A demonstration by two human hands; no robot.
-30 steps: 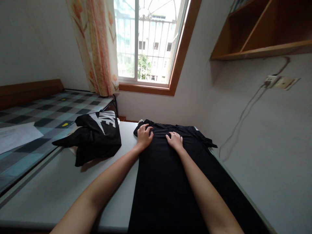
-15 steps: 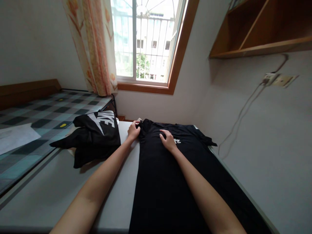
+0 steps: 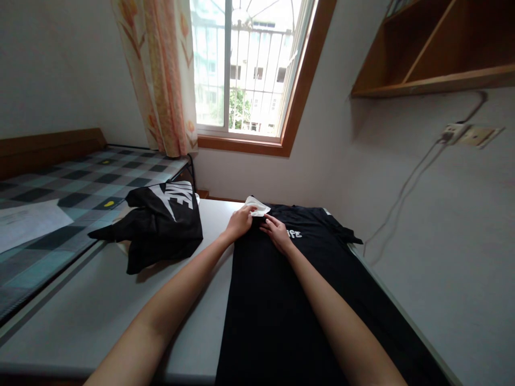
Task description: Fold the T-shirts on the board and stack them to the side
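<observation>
A black T-shirt point(image 3: 277, 300) with small white lettering is laid out flat, stretching from the far end of the white table point(image 3: 120, 316) towards me. At its upper left corner, my left hand point(image 3: 240, 221) is closed on the sleeve, which is folded inward over the shirt. A pale white patch point(image 3: 257, 206) shows on the folded part beside my fingertips; whether it is the sleeve's inner side or a separate piece, I cannot tell. Close by on the right, my right hand point(image 3: 277, 233) rests on the shirt's chest with its fingers stretched out.
A crumpled black garment with a white NIKE print point(image 3: 164, 225) lies on the left of the table. Beyond it is a bed with a checked cover point(image 3: 132, 163) and a paper sheet point(image 3: 32, 222). A wall shelf point(image 3: 438, 80) and hanging cord point(image 3: 402, 198) are at right.
My left hand has moved right, bringing the sleeve inward over the shirt, and more of the white patch shows. My right hand has stretched its fingers onto the shirt near it.
</observation>
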